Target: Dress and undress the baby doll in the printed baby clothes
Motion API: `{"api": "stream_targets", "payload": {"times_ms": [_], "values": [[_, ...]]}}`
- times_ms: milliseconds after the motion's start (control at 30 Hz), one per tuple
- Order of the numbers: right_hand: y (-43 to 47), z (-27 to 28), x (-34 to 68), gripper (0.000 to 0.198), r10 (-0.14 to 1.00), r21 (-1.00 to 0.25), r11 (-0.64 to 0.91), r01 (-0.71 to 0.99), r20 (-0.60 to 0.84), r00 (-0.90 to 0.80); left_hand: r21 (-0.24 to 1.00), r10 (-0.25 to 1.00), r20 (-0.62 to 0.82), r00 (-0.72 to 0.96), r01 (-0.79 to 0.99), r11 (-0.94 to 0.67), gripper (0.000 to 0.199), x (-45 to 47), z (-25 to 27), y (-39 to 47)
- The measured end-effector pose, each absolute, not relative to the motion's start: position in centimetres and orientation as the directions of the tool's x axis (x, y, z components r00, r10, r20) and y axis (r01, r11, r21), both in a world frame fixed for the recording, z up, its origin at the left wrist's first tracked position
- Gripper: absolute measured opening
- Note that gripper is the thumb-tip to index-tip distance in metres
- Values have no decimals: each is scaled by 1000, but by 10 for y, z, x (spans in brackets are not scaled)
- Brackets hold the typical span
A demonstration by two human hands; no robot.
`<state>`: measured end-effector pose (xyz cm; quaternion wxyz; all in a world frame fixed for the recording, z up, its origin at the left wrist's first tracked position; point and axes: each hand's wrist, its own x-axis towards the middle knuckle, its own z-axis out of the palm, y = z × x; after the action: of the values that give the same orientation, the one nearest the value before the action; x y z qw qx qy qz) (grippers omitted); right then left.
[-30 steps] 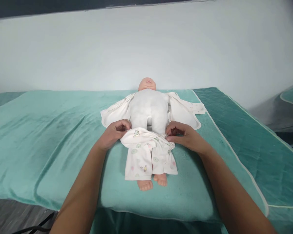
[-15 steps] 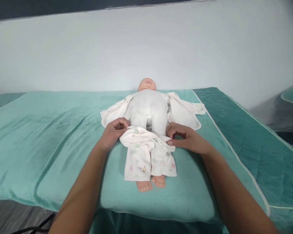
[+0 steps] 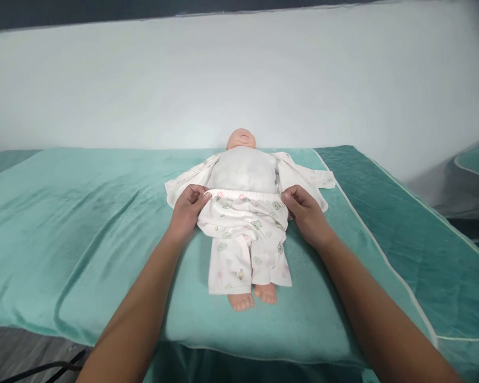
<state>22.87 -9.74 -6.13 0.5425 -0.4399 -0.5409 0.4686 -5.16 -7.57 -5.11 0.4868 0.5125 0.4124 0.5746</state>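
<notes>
- head view: the baby doll lies on its back on the teal cover of the bench, its head at the far edge near the wall and its feet towards you.
- the printed trousers are on both of the doll's legs, with the feet out past the cuffs and the waistband lying across the lower torso.
- your left hand pinches one end of the waistband between thumb and fingers; your right hand pinches the opposite end, so the band runs fairly straight between them.
- the step in hand looks like drawing the trousers up over the doll's hips; it seems most of the way done at the front.
- the cloth is bunched over the thighs, more so on your left, so the next move probably calls for an even pull towards the head, then smoothing the legs down.
- the back of the waistband is hidden; you may need to lift the hips slightly to seat it, but you cannot tell from here.
- the matching jacket lies open, its fronts spread to either side of the bare white torso; keep its hems clear of the waistband.
</notes>
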Motion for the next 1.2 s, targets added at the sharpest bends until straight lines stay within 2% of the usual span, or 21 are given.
{"api": "stream_targets", "payload": {"times_ms": [133, 300, 467, 567, 700, 967, 1067, 1200], "values": [[-87, -64, 220, 31, 979, -988, 156, 9, 156, 131, 972, 978, 197, -74, -113, -204, 22, -47, -57, -66], [-57, -65, 208, 28, 909, -944, 286, 163, 321, 265, 942, 933, 329, -148, -22, -336, 19, -35, -61, -47], [-45, -57, 204, 23, 839, -845, 349, 404, 474, 267, 921, 919, 390, -56, 31, -389, 20, -30, -54, -39], [-41, -54, 204, 23, 815, -796, 356, 490, 521, 253, 926, 924, 368, -101, 136, -353, 19, -31, -47, -30], [-24, -54, 205, 22, 842, -829, 341, 444, 479, 248, 924, 921, 349, -173, 230, -307, 18, -30, -39, -8], [6, -60, 209, 22, 877, -901, 198, 386, 339, 341, 947, 932, 305, -196, 172, -273, 18, -23, -40, 5], [6, -62, 209, 27, 919, -920, 189, 344, 289, 267, 953, 952, 283, -117, 150, -265, 19, -26, -40, 2], [0, -59, 214, 26, 981, -975, 152, 162, 169, 99, 958, 977, 213, -22, 201, -204, 22, -34, -36, -2]]}}
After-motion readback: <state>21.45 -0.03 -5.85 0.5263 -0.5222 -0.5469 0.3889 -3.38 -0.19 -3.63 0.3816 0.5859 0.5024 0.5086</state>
